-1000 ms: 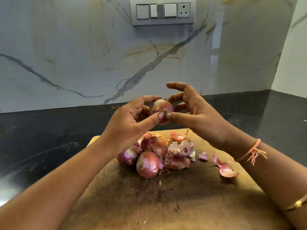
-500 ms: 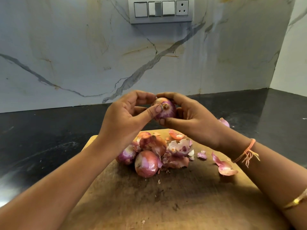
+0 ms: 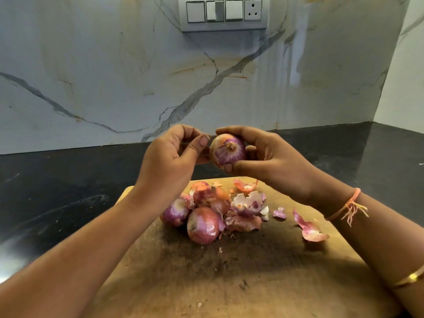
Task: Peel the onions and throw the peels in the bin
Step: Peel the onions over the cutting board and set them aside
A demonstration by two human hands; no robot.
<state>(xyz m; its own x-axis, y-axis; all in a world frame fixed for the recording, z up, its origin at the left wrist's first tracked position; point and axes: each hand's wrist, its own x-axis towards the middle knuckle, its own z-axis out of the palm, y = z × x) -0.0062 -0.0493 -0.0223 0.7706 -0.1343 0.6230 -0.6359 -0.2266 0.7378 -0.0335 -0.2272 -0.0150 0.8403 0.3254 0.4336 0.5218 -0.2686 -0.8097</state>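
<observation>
Filling most of the view is a pale marble wall (image 3: pixel 91 65) with grey and gold lines. Below it runs a black counter (image 3: pixel 57 191). A wooden chopping board (image 3: pixel 252 283) lies on the counter, near the person. A grey switch plate (image 3: pixel 223 13) with one socket sits high on the wall.

Both arms reach over the board, and the hands meet above its far edge. The right hand (image 3: pixel 270 161) holds a red onion (image 3: pixel 228 150) up in the air. Its fingers curl over the top and its thumb presses underneath. The stubby end of the onion faces the camera, and part of its skin looks purple and shiny. The left hand (image 3: pixel 169 161) is just beside the onion, on its left. The fingers are curled, and the thumb and first finger pinch together right at the onion's edge. Whether a bit of skin sits between them is too small to tell.

Three more onions (image 3: pixel 203 224) sit close together in the middle of the board. A heap of peels (image 3: pixel 247 207) touches them on the right. One loose peel (image 3: pixel 312 230) lies apart, nearer the right arm. An orange thread band (image 3: pixel 344 207) is tied on the right wrist, and a thin gold bangle (image 3: pixel 410 278) sits further up that arm.
</observation>
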